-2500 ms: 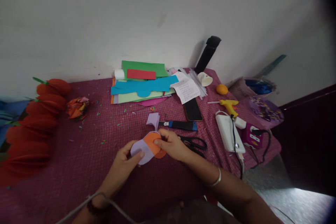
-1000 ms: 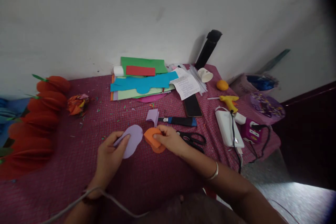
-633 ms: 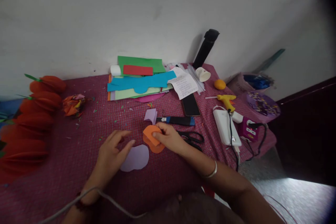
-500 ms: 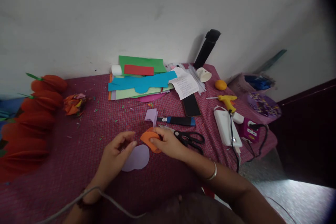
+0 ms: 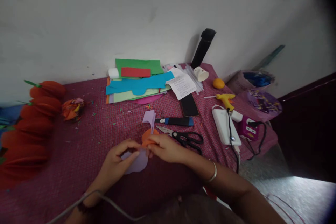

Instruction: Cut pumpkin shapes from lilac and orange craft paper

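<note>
In the head view, my right hand [image 5: 166,148] grips a small orange paper piece [image 5: 150,135], with thumb and fingers closed at its lower right. My left hand [image 5: 122,161] has thumb and index finger brought together at the orange paper's lower left edge, pinching it. Under both hands a rounded lavender paper cutout [image 5: 139,162] lies on the cloth, partly covered by the fingers. Just beyond the orange piece is a folded lavender paper scrap [image 5: 149,116]. To the right are black-handled scissors [image 5: 183,136] and a blue-and-black utility knife [image 5: 178,121].
Stacked coloured paper [image 5: 136,85] lies against the wall, beside a written sheet [image 5: 181,84] and a phone [image 5: 189,105]. Red-orange paper pumpkins [image 5: 39,126] line the left. On the right are a yellow glue gun [image 5: 225,99], a white power bank [image 5: 225,126] and a black bottle [image 5: 203,49].
My left hand has moved right and closed its fingers at the orange paper. The orange piece has been turned flatter between both hands.
</note>
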Motion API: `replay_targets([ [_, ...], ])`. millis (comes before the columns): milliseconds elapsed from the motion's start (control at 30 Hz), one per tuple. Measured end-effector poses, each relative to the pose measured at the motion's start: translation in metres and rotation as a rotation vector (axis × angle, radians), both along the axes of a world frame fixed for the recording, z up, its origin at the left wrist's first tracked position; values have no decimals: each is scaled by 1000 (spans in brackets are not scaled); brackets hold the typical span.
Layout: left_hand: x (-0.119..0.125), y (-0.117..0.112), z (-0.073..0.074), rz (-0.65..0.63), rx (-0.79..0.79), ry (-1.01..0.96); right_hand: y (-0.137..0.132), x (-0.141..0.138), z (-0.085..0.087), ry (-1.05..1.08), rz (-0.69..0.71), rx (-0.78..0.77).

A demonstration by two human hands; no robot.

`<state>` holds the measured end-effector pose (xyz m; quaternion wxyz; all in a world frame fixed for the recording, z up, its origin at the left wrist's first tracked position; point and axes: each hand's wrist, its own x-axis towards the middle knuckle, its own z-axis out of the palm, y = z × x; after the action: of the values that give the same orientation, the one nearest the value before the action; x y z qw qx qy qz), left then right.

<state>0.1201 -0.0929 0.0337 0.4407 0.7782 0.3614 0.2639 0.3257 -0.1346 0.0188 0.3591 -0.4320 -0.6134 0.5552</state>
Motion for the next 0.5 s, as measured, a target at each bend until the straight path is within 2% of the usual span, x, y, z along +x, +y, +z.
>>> replay_targets([
  [67, 4, 13, 2, 85, 51, 83, 6, 8, 1, 82, -185, -3],
  [133, 15, 29, 2, 103, 151, 198, 13, 18, 2, 198, -336, 5],
  [233, 41, 53, -2, 47, 367, 358, 22, 32, 3, 334, -436, 6],
  [333, 64, 73, -15, -5, 499, 422, 27, 39, 4, 354, -492, 15],
  [433, 75, 88, -27, 3, 475, 365, 30, 42, 5, 349, -531, 5],
  [500, 76, 90, -28, 112, 390, 233, 31, 43, 4, 342, -571, -17],
])
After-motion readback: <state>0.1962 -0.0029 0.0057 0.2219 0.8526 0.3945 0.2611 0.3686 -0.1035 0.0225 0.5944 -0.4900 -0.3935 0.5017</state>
